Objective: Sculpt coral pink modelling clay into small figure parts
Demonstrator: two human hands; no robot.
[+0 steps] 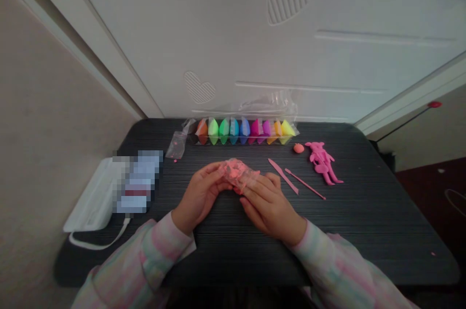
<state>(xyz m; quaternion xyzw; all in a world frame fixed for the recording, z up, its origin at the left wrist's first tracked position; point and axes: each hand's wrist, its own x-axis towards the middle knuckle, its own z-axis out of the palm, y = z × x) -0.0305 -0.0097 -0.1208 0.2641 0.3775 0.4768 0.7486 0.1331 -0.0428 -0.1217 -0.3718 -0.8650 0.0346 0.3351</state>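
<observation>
Between my two hands is a clear plastic bag (236,172) with coral-pink modelling clay stuck inside it. My left hand (202,190) grips the bag's left side, thumb and fingers closed on it. From the right, my right hand (271,204) holds the other side, its fingers laid over the plastic. To the right of that hand lie a pink plastic clay knife (283,176) and a thin pink modelling stick (305,184). Beyond them sit a small coral clay ball (298,148) and a pink figure (323,162) lying flat.
A row of clay packs in many colours (244,132) lines the back of the dark table (345,241). An opened plastic wrapper (176,145) lies at its left end. On the left are a phone (140,183) with a blurred screen, a white case (96,197) and a white cable (98,246).
</observation>
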